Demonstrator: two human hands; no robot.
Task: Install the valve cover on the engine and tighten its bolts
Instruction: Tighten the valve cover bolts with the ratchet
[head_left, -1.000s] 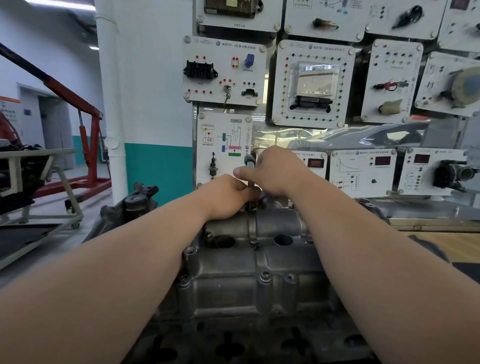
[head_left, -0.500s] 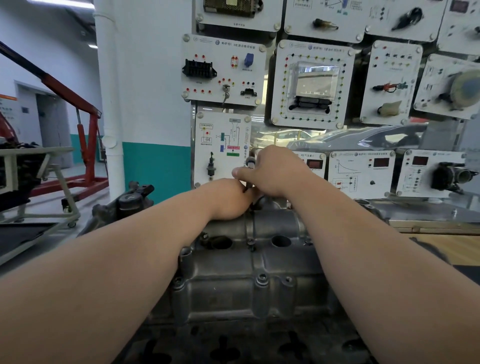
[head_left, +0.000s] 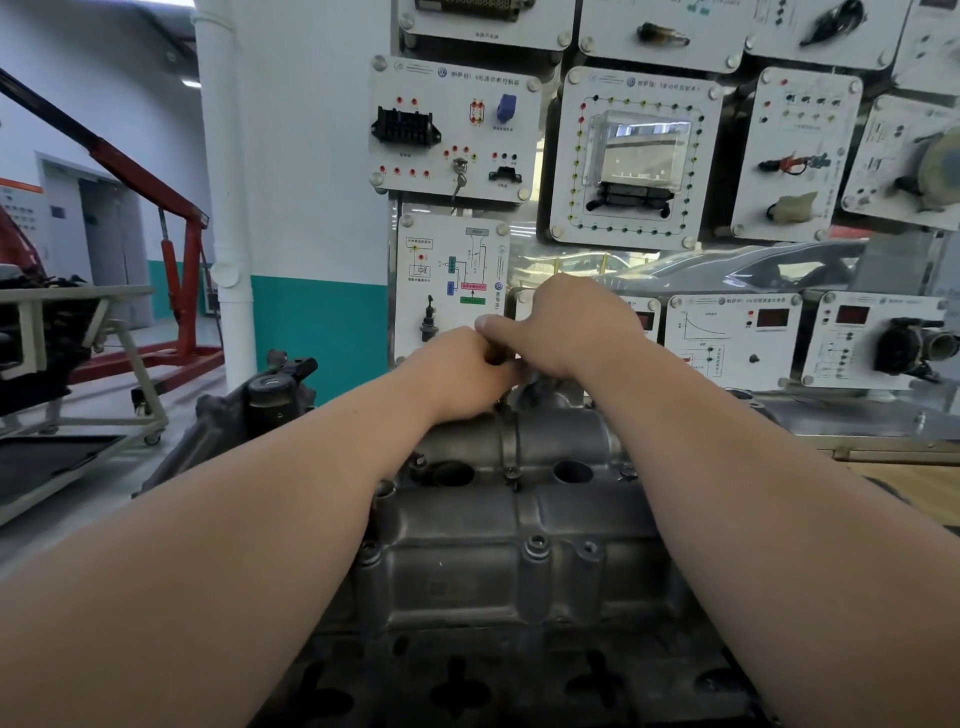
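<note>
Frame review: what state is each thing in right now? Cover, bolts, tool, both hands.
valve cover, lying flat in place below the hands.
plug holes, open, nothing in them.
near bolt, sitting in its hole; tightness cannot be told.
tool, dark, mostly hidden, held between both hands at the cover's far edge.
left hand, curled round the tool.
right hand, fingers curled over the tool from above.

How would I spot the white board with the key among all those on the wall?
Start at the tall white pipe on the left. The first board right of it carries a black connector block. Only it has a key dangling near its lower edge.
</note>
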